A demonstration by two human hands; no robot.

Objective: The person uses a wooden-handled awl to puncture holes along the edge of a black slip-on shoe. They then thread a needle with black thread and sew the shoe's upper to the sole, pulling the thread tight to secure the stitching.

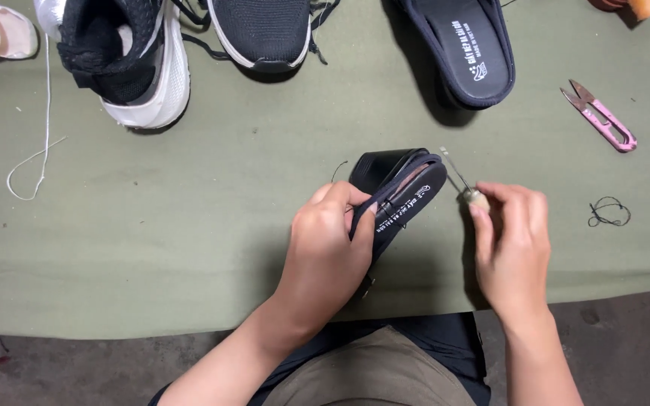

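Head view, left to right: white thread (35, 162) and sneakers (144, 68) lie far on the green worktop (152, 240); the left hand (332, 248) has its grip pinched around a dark sandal (404, 199) at centre, while the right hand (513, 240) pinches an awl (469, 192) whose tip sits just beside the sandal's edge. Stitching looks underway, not finished; its mate (464, 49) and pink snips (602, 116) wait farther right.

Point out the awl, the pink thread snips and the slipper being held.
awl (466, 189): head view, metal shaft near the wooden handle.
pink thread snips (609, 126): head view, pink handle.
held slipper (415, 197): head view, insole edge beside the left hand.
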